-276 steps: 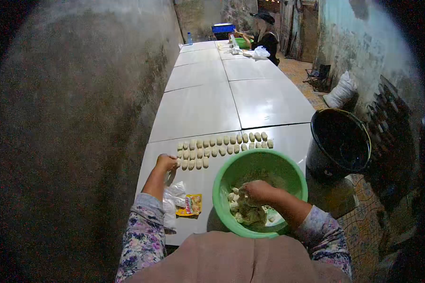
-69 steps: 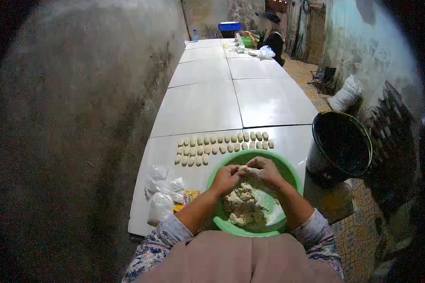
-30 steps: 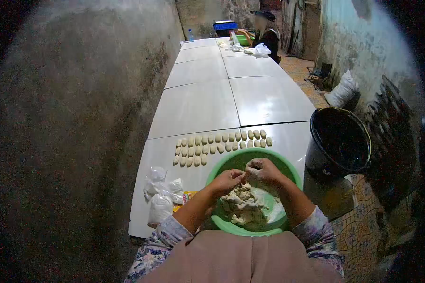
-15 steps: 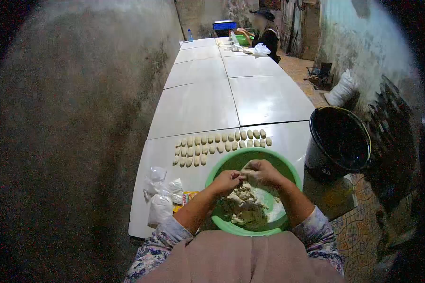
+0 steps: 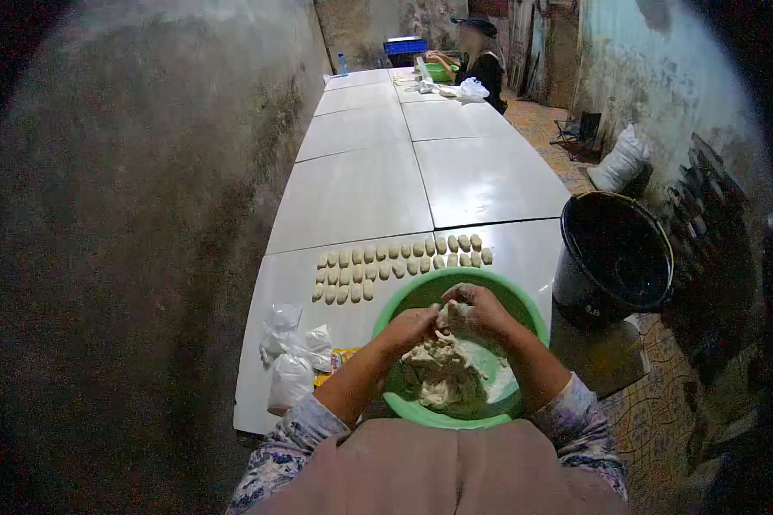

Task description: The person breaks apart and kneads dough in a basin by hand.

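Both hands meet over a green basin, above a lumpy mass of dough with white flour beside it. My left hand has its fingers closed on a small dough piece. My right hand curls round the same piece from the other side, its fingers dusted with flour. Just beyond the basin, small oval dough pieces lie in three rows on the white table, the nearest row shorter than the others.
Clear bags of white powder and a yellow packet lie left of the basin. A large black bucket stands at the right. Another person is at the far end near a second green basin and a blue crate.
Since the earliest frame, my left hand has moved from the dough rows to the basin, joining my right. Most recently, the fingers have shifted around the small piece.
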`<state>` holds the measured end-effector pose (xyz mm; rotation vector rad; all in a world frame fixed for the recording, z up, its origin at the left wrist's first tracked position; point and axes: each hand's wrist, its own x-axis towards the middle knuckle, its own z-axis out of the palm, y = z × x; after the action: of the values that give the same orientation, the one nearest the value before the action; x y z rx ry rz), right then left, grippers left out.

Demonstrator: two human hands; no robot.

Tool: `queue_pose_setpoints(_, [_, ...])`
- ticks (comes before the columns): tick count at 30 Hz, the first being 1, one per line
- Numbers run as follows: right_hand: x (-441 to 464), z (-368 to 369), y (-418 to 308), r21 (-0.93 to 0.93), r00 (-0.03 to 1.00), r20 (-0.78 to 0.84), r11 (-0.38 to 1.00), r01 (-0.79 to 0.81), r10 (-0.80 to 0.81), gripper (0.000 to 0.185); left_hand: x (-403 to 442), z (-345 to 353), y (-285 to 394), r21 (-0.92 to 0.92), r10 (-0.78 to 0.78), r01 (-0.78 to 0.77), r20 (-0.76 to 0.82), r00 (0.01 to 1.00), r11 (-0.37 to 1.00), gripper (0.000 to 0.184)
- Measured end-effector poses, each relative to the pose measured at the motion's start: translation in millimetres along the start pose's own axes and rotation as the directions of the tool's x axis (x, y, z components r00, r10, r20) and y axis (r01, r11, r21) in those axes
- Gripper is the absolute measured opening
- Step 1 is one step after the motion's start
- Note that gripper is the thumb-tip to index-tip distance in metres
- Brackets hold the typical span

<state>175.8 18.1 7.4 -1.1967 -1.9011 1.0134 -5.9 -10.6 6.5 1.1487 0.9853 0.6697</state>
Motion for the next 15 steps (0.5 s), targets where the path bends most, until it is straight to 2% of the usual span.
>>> queue_pose_setpoints(3, [-1,0,1,0.044,0.997,0.019,0.996,-0.077,0.076,0.017,9,-9,-16,-0.066,0.078,-0.072,0.095,0.992,0.995,0.033])
queue_pose_setpoints(4, [0,-1,4,0.044,0.997,0.019,0.996,-0.077,0.076,0.017,4,-6,-11,0.003,0.036,-0.036,0.006,0.999,0.999,0.033])
queue_pose_setpoints(5, [2,-1,9,0.038,0.998,0.016,0.998,-0.054,0.054,0.017,3,-5,-7,0.005,0.036,-0.036,0.005,0.999,0.999,0.033])
queue_pose_setpoints(7, [6,-1,15,0.032,0.999,0.012,0.999,-0.032,0.032,0.016,4,-3,-4,-0.023,0.029,-0.032,-0.092,0.995,0.999,0.030])
queue_pose_setpoints(9, [10,0,19,0.081,0.992,0.049,0.990,-0.116,0.112,0.018,5,-5,-5,0.009,0.054,-0.053,-0.105,0.993,0.999,0.030])
queue_pose_setpoints(10, [10,-1,14,0.017,0.999,0.022,0.999,-0.040,0.040,0.018,0,-1,5,0.087,0.044,-0.031,-0.146,0.988,0.996,0.029])
queue_pose_setpoints(11, [8,-1,7,0.017,0.999,0.022,0.999,-0.041,0.040,0.018,-4,0,11,0.163,0.037,-0.006,-0.187,0.982,0.987,0.028])
queue_pose_setpoints(13, [-3,-5,-29,0.064,0.986,0.049,0.984,-0.165,0.162,0.017,3,-4,2,0.149,0.061,-0.034,-0.180,0.982,0.988,0.026])
queue_pose_setpoints(14, [0,-4,-16,0.080,0.977,0.118,0.979,-0.187,0.177,0.015,5,-6,-2,0.137,0.086,-0.063,-0.173,0.981,0.989,0.024])
queue_pose_setpoints(15, [-1,-5,-15,0.080,0.977,0.118,0.979,-0.187,0.177,0.015,4,-5,0,0.137,0.086,-0.063,-0.172,0.981,0.989,0.024])
